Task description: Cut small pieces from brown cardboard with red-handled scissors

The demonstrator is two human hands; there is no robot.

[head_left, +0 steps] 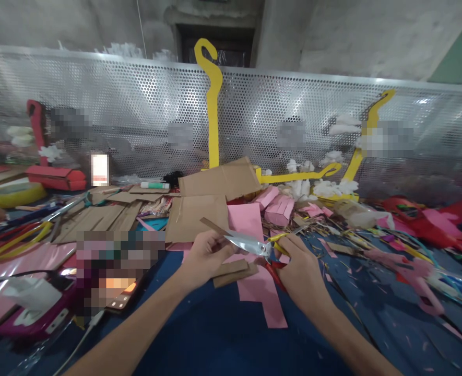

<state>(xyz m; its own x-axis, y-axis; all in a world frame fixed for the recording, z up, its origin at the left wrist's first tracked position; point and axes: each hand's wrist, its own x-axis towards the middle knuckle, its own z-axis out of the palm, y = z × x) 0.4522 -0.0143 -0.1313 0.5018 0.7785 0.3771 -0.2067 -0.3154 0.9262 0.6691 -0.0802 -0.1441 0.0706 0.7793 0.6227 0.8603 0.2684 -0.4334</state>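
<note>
We hold a narrow brown strip (212, 226) in front of us, above the middle of the table (215, 339). Our left hand (209, 257) pinches it between thumb and fingers, its tip poking out past the fingertips. Our right hand (300, 269) is closed around the yellow and red handles of the scissors (250, 245); their silver blades point left, right beside the strip, though we cannot tell whether they touch it.

Below the blades we have small cardboard pieces (234, 274) lying over pink paper (262, 298). Just beyond our left hand lies a cardboard sheet (196, 215), and a second cardboard piece (223, 178) leans behind it. Farther left we see a glue stick (155, 185) and a yellow tape roll (16, 194); to the right, a pink glue gun (413, 271) lies among scraps. At the back, a tall yellow hook shape (212, 120) stands before a perforated metal panel (262, 115).
</note>
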